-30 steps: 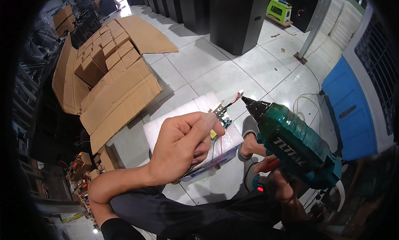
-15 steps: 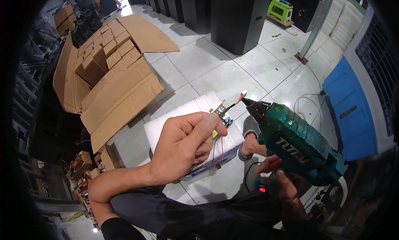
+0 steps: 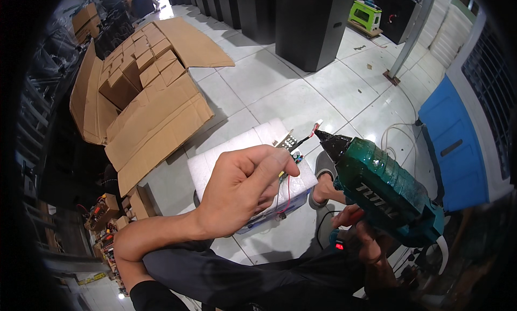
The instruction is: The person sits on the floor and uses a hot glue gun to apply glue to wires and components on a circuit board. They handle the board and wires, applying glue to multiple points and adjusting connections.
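My left hand is closed in a pinch round a thin wire lead with black and red wires, which points up and right to a small white connector. A teal hot glue gun is gripped in my right hand, its fingers wrapped round the handle. Its black nozzle has its tip at the red wires by the connector; whether they touch, I cannot tell. Partly hidden behind my left hand, a small circuit board lies on a white foam block.
An open cardboard carton filled with small boxes stands at the left. Tall black cabinets line the far side. To the right are a blue and white panelled unit and a metal post. Electronic parts lie at lower left.
My left hand has shifted slightly right with the wire lead. The glue gun's tip stays close beside the red wires, with only a slight shift.
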`<state>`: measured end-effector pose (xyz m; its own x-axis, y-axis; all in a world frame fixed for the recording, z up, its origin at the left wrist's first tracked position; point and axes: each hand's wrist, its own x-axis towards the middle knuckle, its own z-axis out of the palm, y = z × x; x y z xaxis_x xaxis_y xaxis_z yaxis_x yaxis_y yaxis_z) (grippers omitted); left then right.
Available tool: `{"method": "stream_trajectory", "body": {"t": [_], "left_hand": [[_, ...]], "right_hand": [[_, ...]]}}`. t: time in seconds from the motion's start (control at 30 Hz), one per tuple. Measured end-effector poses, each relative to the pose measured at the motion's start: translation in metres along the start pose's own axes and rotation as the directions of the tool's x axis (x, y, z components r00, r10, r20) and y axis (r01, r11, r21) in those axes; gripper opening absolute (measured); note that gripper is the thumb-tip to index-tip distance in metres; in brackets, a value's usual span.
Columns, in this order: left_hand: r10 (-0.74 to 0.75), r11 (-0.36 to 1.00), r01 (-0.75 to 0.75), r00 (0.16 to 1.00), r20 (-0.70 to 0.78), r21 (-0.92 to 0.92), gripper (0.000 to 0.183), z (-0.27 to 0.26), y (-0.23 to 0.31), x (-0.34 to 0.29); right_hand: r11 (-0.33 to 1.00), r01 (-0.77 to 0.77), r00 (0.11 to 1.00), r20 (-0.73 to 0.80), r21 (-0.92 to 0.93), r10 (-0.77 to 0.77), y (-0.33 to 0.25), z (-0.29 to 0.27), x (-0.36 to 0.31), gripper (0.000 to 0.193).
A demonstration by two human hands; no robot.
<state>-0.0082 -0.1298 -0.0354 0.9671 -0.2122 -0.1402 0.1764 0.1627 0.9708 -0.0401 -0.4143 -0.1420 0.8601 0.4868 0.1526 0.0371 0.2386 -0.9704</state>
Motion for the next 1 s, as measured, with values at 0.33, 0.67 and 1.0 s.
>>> {"method": "stream_trajectory", "body": {"t": [0.33, 0.67, 1.0], "left_hand": [[0.016, 1.000, -0.016, 1.000, -0.018, 0.011, 0.032, 0.000, -0.001, -0.001], [0.054, 0.995, -0.051, 0.998, -0.040, 0.083, 0.029, 0.000, -0.003, 0.000], [0.020, 1.000, -0.021, 1.000, -0.016, -0.017, 0.035, -0.001, -0.001, 0.002]], "right_hand": [[0.987, -0.019, 0.996, -0.087, 0.159, 0.033, 0.015, -0.002, -0.008, 0.043], [1.000, 0.009, 0.999, -0.032, -0.026, -0.010, -0.003, 0.005, 0.002, 0.050], [0.998, -0.022, 0.999, -0.036, 0.062, 0.024, 0.000, 0.007, 0.004, 0.049]]}}
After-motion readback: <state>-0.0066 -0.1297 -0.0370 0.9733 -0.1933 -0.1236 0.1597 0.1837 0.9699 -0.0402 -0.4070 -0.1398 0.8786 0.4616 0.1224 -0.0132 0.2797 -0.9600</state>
